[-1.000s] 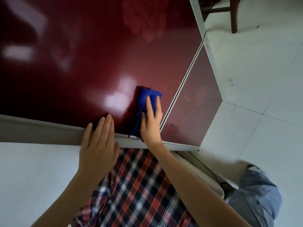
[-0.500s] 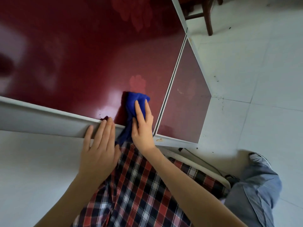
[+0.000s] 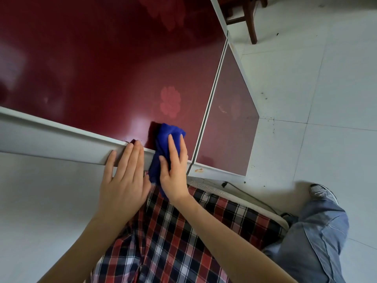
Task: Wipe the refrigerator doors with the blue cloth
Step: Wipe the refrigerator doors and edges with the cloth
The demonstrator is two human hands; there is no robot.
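Note:
The glossy dark-red upper refrigerator door point(image 3: 106, 64) fills the upper left, with a faint flower print. A smaller red lower door point(image 3: 226, 127) lies beyond a thin seam. My right hand point(image 3: 173, 170) presses the bunched blue cloth point(image 3: 167, 135) flat against the upper door near its grey side edge point(image 3: 61, 139); the fingers lie straight over the cloth, whose tail hangs below the palm. My left hand point(image 3: 124, 180) rests flat on that grey edge, fingers straight, just left of the cloth.
White tiled floor point(image 3: 316, 88) spreads to the right, with dark wooden chair legs point(image 3: 251, 21) at the top. A black cable point(image 3: 251, 195) runs along the fridge base. My plaid shirt and jeans-clad leg with a shoe point(image 3: 320, 193) fill the lower right.
My right hand has drawn the cloth back along the upper door toward its grey edge. The left hand stays on that edge. The view has shifted slightly.

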